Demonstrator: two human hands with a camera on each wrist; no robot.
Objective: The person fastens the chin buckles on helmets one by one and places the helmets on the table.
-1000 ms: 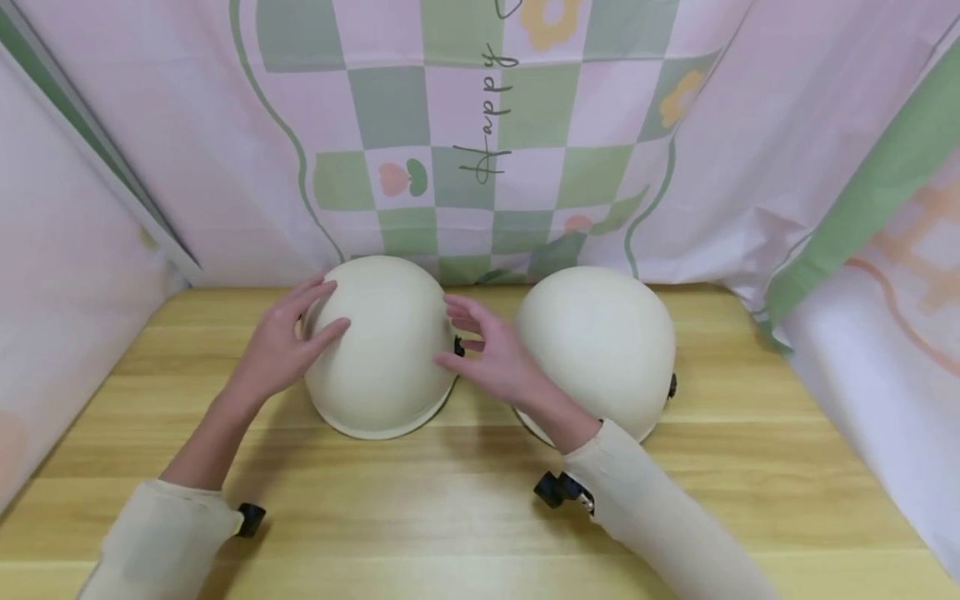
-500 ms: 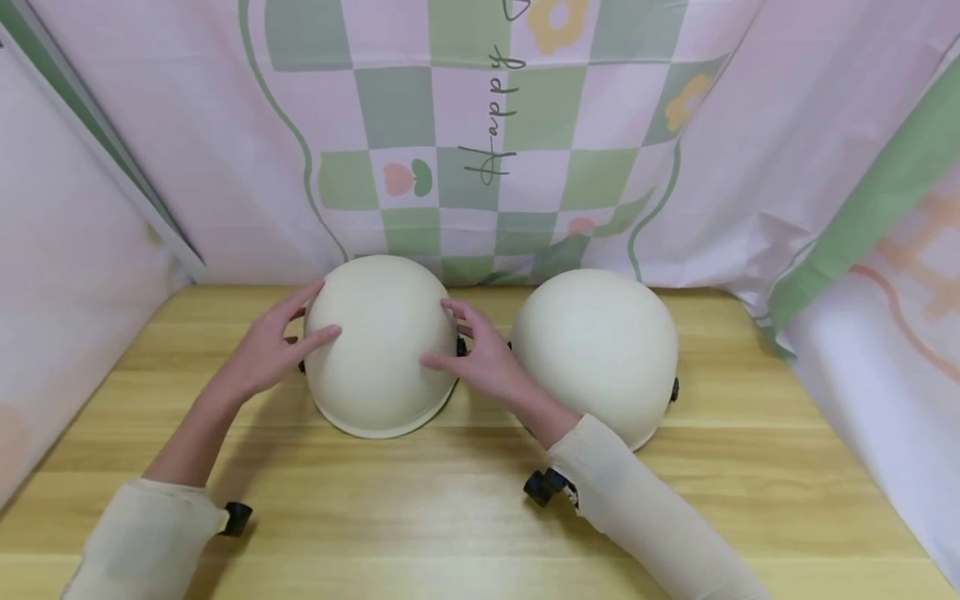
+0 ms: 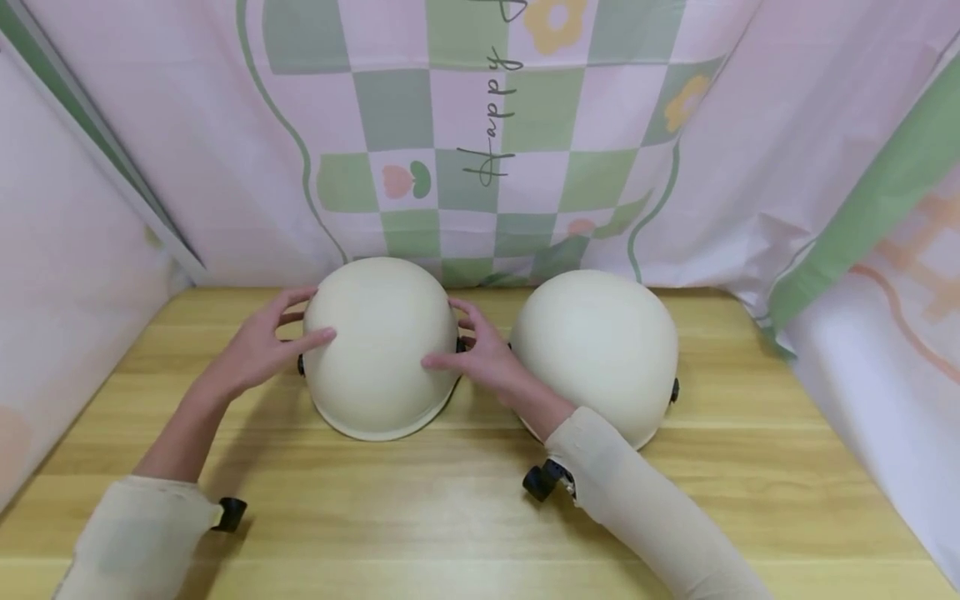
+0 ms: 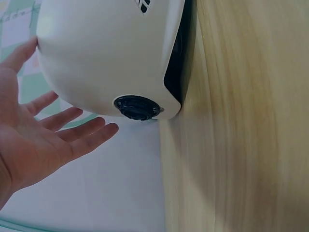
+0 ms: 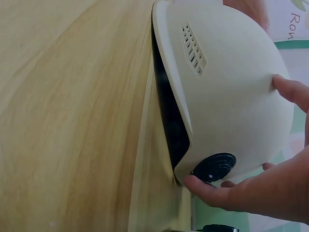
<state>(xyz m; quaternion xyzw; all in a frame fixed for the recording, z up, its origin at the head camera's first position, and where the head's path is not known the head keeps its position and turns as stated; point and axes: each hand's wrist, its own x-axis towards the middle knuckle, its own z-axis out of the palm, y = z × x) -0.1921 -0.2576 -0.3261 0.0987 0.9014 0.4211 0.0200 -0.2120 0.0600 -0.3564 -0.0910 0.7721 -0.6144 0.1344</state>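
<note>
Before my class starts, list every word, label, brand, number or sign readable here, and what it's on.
"Happy", sideways on the checked cloth, head view.
"Ro" plus an unclear letter, on cloth, right wrist view.
Cut off, unreadable: lettering above "Happy".
Too blurred: script on cloth, left wrist view.
No readable text: left helmet, right helmet.

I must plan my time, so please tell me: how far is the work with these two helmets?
Looks done: the right helmet rests dome-up on the table, not held. In hand: the left helmet, also dome-up, between the left hand and the right hand. Remaining, probably: finishing there and taking the hands away, since both are at its sides.
</note>
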